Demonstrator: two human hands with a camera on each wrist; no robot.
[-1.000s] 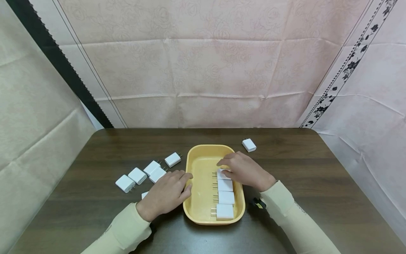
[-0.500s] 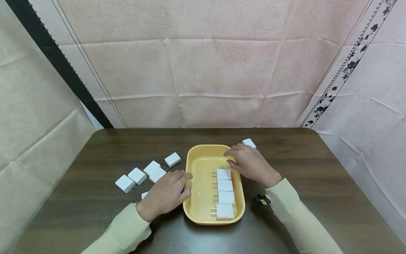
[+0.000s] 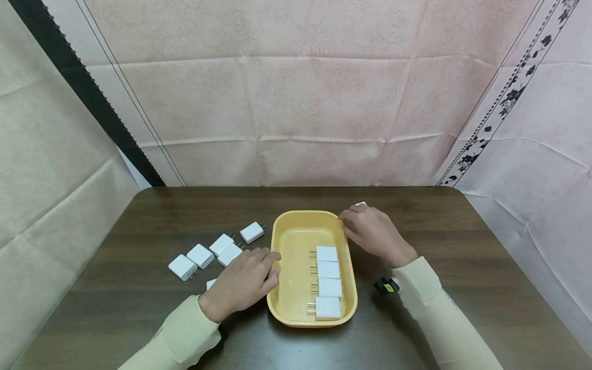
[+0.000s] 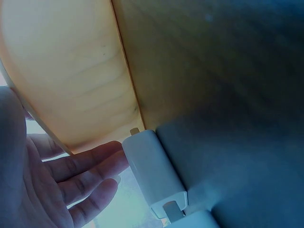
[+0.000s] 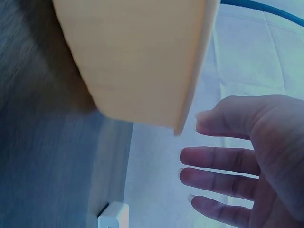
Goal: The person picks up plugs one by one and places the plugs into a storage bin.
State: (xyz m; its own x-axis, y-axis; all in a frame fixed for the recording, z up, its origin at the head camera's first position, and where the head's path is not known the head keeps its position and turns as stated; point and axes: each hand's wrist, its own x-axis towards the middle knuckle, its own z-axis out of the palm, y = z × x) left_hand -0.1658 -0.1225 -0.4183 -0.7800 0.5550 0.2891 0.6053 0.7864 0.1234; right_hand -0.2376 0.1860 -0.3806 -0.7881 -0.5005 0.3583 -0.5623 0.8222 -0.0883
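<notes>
A yellow tray stands on the table with a column of white charger plugs along its right side, prongs pointing left. My left hand rests at the tray's left rim, fingers relaxed. In the left wrist view its fingertips are right beside a charger plug outside the tray. My right hand is over the tray's far right corner, holding nothing. Its fingers are extended and apart in the right wrist view. Mostly hidden behind that hand is a single charger plug, which shows again low in the right wrist view.
Several loose charger plugs lie on the wooden table left of the tray, one partly covered by the left hand. Pale patterned cloth hangs behind the table and on both sides.
My right hand has let go of the farthest charger plug in the tray's column and moved right and away, out over the rim toward the lone plug. The left hand has stayed put.
</notes>
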